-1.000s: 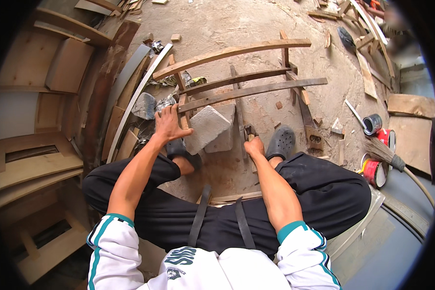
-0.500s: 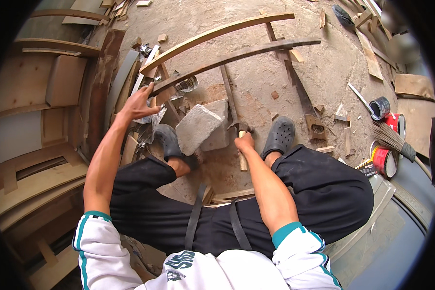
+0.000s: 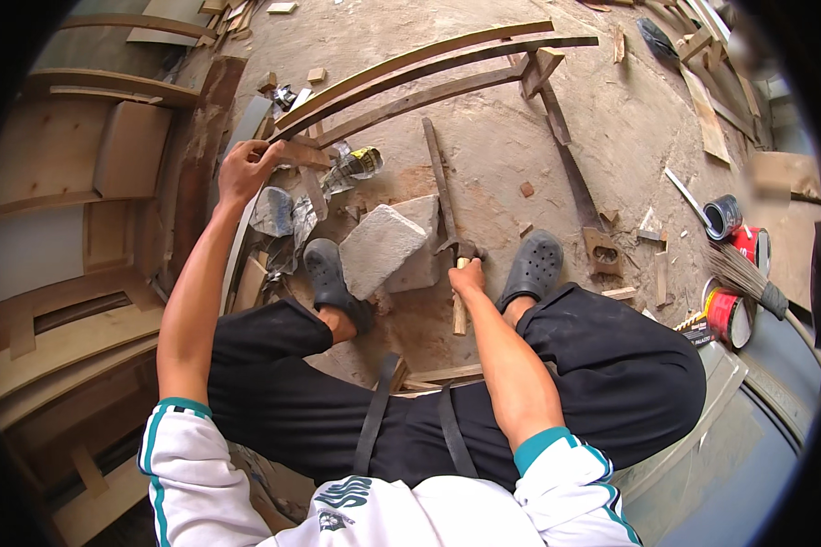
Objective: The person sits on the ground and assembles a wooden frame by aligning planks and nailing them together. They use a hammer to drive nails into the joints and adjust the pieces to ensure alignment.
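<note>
My left grip holds the wooden frame, fingertips half-hidden; my right grip clasps a hammer, hiding some handle.

Downward fisheye view, head-worn

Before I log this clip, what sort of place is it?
Likely a makeshift carpentry workspace: a saw lies on the dusty floor, the right hand holds a hammer, and the left hand holds one end of a wooden frame.
</note>
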The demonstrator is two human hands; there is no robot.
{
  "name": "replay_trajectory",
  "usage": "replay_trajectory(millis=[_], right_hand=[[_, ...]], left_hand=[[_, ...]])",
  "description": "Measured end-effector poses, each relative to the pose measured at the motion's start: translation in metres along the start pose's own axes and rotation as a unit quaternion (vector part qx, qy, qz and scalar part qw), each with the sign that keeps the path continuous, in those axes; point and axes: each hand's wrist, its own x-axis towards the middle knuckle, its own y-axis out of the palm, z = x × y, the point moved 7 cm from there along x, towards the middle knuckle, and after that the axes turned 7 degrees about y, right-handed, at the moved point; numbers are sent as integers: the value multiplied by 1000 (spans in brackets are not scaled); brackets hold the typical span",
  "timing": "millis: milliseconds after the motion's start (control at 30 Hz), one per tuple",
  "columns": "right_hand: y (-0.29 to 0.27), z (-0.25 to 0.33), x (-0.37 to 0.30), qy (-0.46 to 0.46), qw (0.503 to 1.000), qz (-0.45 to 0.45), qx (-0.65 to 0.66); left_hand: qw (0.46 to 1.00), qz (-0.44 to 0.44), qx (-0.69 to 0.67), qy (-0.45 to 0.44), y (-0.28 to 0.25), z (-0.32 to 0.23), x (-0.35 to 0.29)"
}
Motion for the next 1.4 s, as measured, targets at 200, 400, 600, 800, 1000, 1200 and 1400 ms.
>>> replay_trajectory(millis=[200, 400, 600, 800, 1000, 1200, 1400], right_hand=[[8, 1, 2, -45, 996, -47, -66], [5, 2, -2, -42, 992, -44, -109], [-31, 81, -78, -125, 965, -194, -128], [-22, 223, -190, -578, 764, -261, -123], [42, 278, -210, -593, 659, -196, -419], [93, 269, -177, -555, 624, -91, -543], [116, 266, -168, -572, 629, -40, -525]], left_hand=[[924, -30, -311, -222, 47, 37, -24], [846, -65, -446, -286, 87, 9, -60], [858, -73, -458, -221, 115, 6, -104], [906, -135, -371, -149, 132, -4, -151], [927, -43, -351, -127, 152, 5, -185], [940, -28, -325, -98, 152, 7, -199], [916, 31, -360, -174, 164, 11, -190]])
